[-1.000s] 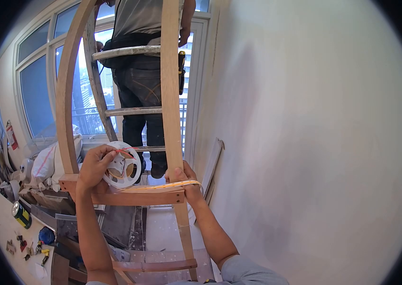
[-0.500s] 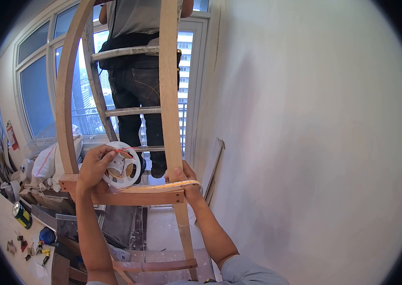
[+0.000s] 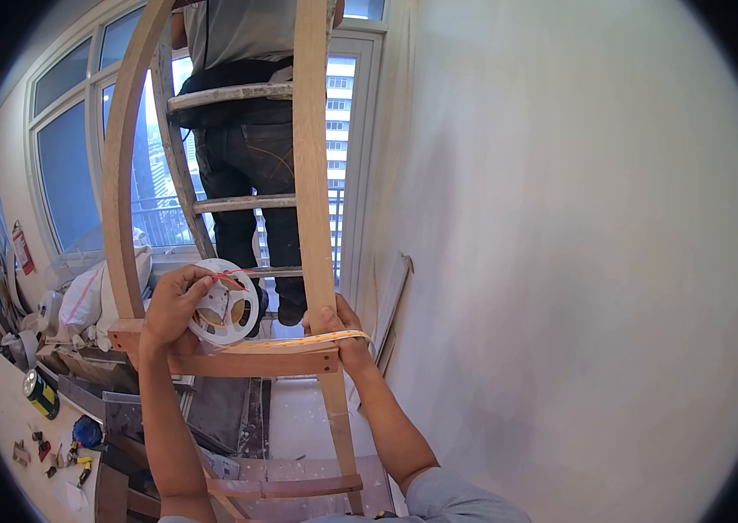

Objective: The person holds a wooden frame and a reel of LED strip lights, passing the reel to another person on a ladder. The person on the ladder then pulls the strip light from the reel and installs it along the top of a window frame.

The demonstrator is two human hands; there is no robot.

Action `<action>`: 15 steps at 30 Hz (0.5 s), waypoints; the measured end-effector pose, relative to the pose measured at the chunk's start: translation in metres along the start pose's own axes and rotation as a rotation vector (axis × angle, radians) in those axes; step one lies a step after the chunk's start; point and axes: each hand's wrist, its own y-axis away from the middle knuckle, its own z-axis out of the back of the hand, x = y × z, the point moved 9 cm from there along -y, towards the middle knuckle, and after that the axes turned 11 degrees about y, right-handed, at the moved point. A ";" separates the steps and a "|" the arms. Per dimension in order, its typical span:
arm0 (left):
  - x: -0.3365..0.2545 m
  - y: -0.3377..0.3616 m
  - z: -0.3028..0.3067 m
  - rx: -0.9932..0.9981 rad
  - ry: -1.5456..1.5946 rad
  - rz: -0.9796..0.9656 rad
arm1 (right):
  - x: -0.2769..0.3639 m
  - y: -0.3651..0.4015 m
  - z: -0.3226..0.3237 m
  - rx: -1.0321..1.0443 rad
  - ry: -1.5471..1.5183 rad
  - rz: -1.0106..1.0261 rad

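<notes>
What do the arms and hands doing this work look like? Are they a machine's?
No, a person's. The left hand and right hand wear no gloves, and no watch shows. The forearms are uncovered; a plain grey sleeve ends near the right elbow.

From my end I've got a red fire extinguisher (image 3: 22,250) and a white sack (image 3: 82,299) over at 9 o'clock, a green-and-yellow can (image 3: 40,395) plus some blue round thing (image 3: 86,432) around 8, a person (image 3: 247,155) in dark trousers up near 11, and pale wall (image 3: 587,261) at 3.
</notes>
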 end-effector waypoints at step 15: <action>0.004 -0.001 0.000 0.014 0.027 0.002 | -0.002 0.000 0.000 0.005 -0.024 -0.010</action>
